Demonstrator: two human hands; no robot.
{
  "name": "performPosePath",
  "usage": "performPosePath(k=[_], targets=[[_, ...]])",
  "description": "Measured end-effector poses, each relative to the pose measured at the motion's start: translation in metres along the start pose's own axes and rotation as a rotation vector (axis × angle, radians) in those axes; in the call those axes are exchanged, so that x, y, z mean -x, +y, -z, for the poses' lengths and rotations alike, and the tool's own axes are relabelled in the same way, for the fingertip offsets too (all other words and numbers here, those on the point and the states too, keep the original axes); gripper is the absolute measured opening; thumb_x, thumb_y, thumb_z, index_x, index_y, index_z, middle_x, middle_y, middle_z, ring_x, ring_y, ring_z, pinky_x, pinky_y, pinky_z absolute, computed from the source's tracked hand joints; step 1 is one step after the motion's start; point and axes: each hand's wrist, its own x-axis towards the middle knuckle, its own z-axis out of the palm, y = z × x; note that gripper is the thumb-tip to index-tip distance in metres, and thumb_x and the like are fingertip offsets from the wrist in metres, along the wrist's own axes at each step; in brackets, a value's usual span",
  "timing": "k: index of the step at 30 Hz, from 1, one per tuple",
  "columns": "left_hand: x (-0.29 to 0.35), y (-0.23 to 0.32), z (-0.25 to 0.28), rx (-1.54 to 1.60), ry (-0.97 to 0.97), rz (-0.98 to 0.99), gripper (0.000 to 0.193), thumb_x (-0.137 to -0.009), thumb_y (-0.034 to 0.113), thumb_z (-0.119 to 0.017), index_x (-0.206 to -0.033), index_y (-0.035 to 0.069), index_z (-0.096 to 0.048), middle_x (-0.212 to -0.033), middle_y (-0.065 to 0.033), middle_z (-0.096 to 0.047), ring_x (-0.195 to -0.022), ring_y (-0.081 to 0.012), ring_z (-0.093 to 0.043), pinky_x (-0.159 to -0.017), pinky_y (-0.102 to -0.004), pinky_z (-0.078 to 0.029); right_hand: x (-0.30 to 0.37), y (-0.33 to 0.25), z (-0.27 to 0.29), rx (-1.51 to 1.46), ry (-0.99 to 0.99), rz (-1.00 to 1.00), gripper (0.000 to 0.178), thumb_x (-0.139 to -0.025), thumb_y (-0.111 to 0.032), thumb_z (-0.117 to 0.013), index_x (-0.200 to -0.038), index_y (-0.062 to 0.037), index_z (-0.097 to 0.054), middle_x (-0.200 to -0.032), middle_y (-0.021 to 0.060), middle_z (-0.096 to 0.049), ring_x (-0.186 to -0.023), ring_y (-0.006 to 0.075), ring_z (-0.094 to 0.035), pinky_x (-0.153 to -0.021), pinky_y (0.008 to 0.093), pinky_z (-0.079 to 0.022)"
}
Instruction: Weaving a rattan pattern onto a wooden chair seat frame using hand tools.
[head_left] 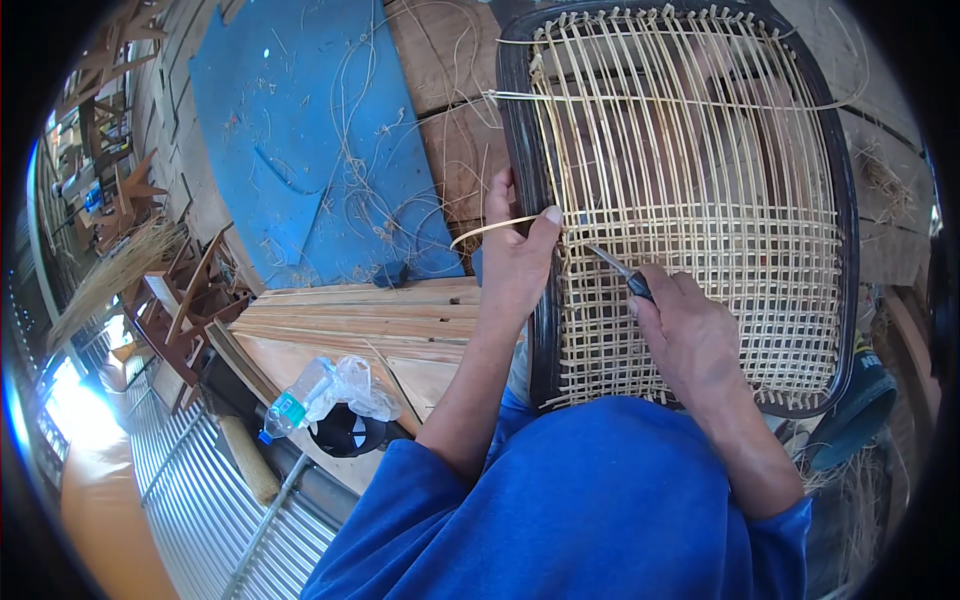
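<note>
Left hand [520, 240] clasping black frame [518, 140], right hand [692, 335] gripping dark-handled tool [621, 271] at cane weave [750, 270], green-labelled bottle [316, 380] at left

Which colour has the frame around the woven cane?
The frame is black; it shows best in the head view.

Right hand [692, 335] in there with a pointed tool [629, 276] at the cane weave [745, 275], left hand [519, 258] clasping the dark frame [546, 350], littered blue sheet [300, 120] off left.
</note>
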Motion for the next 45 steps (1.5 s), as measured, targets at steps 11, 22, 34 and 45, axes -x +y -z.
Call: performPosePath(k=[11,22,34,45], targets=[[-0.002,-0.001,-0.001,0.055,0.027,0.025,0.053,-0.084,0.002,-0.053,-0.130,-0.001,-0.028,-0.112,-0.0083,-0.050,-0.095,-0.0115,-0.051,-0.084,-0.0250,-0.042,0.006,-0.014,0.003,-0.021,0.001,-0.016,0.029,-0.084,-0.019,-0.058,-0.109,-0.0043,-0.054,-0.077,0.0139,-0.057,-0.060,0.0300,-0.060,-0.053,0.0391,-0.049],[-0.002,-0.002,0.000,-0.001,0.025,-0.021,0.051,-0.084,0.004,-0.054,-0.128,-0.001,-0.031,-0.110,-0.0075,-0.051,-0.093,-0.0111,-0.051,-0.082,-0.0242,-0.042,-0.001,-0.011,-0.003,-0.027,0.019,0.025,0.030,-0.084,-0.022,-0.058,-0.108,-0.0054,-0.053,-0.077,0.0123,-0.057,-0.060,0.0292,-0.059,-0.053,0.0391,-0.048],[0.049,0.008,0.011,-0.797,0.218,-0.444,0.021,-0.080,0.010,-0.059,-0.101,0.005,-0.056,-0.087,-0.0082,-0.055,-0.084,-0.0221,-0.052,-0.079,-0.0366,-0.040,-0.009,0.020,0.033,-0.086,-0.080,0.011,0.020,-0.083,-0.018,-0.058,-0.099,-0.0060,-0.057,-0.074,0.0165,-0.057,-0.069,0.0331,-0.059,-0.061,0.0417,-0.046],[0.021,0.044,-0.009,-1.427,-0.152,-0.641,0.013,-0.072,0.012,-0.059,-0.082,0.014,-0.066,-0.078,-0.0005,-0.052,-0.076,-0.0192,-0.049,-0.070,-0.0348,-0.032,-0.048,-0.001,0.054,0.210,-0.251,0.140,0.020,-0.083,-0.023,-0.054,-0.086,-0.0032,-0.058,-0.072,0.0143,-0.058,-0.071,0.0317,-0.059,-0.067,0.0426,-0.047]])
